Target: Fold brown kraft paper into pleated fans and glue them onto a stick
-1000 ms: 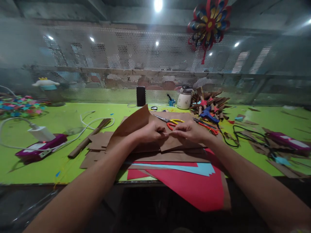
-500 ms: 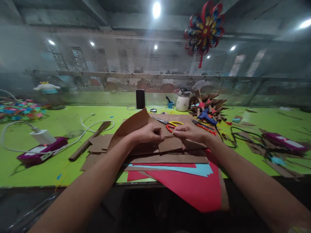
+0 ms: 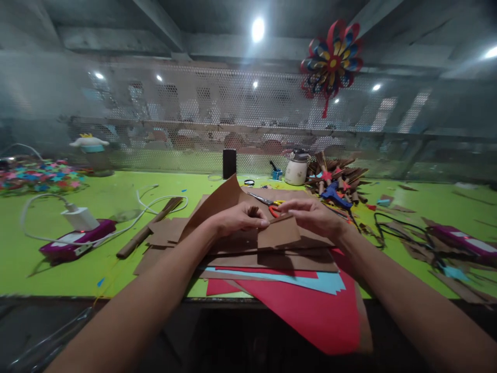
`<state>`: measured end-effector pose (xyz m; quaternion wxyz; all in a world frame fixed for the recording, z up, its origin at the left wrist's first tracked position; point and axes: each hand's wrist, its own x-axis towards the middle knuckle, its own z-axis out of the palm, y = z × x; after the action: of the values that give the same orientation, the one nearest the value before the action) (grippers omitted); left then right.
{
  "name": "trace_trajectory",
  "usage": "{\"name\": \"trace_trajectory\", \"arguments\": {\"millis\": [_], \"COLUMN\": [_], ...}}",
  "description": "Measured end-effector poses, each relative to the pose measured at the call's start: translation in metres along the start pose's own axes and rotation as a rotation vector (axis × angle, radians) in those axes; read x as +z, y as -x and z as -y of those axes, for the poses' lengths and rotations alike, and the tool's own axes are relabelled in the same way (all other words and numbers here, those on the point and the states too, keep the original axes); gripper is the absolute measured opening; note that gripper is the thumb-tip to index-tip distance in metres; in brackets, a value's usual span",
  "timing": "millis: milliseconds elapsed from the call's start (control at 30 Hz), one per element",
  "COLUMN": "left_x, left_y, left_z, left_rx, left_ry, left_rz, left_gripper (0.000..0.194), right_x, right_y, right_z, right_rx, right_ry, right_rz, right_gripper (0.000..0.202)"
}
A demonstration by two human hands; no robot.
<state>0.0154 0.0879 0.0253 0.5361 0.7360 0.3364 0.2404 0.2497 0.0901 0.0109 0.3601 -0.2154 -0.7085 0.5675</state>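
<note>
Just on the near side of the scissors (image 3: 267, 202) is a small brown paper piece (image 3: 278, 234), between the left hand (image 3: 240, 216) and the right hand (image 3: 316, 216). Its long axis runs left to right, the right end angled a little farther away; a narrow dark strip edges the side towards the scissors, and the broad flat face hangs towards the person. The left hand, left of the scissors' handles, pinches the piece's near left corner between thumb and curled finger; something dark brown shows among those fingers, too small to identify. The right hand, right of the handles, has bent fingers and thumb at the upper right edge; whether they pinch it I cannot tell. Under the scissors lie brown sheets (image 3: 236, 260) on the counter (image 3: 124, 280), and well nearer than the scissors droops a red sheet (image 3: 314, 313).
</note>
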Motion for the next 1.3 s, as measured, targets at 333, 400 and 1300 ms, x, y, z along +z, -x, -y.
{"name": "trace_trajectory", "arguments": {"millis": [333, 400, 1300], "left_x": [0.012, 0.006, 0.005], "left_y": [0.000, -0.003, -0.017], "left_z": [0.003, 0.004, 0.018], "left_rx": [-0.017, 0.026, 0.146], "left_ry": [0.073, 0.035, -0.875], "left_rz": [0.001, -0.105, -0.019], "left_gripper": [0.032, 0.032, 0.013], "right_x": [0.017, 0.017, 0.002], "right_y": [-0.001, -0.003, -0.018], "right_z": [0.005, 0.005, -0.036], "right_rx": [-0.016, 0.050, -0.113], "right_ry": [0.230, 0.243, 0.939], "right_rz": [-0.040, -0.049, 0.144], "right_gripper": [0.023, 0.027, 0.016]}}
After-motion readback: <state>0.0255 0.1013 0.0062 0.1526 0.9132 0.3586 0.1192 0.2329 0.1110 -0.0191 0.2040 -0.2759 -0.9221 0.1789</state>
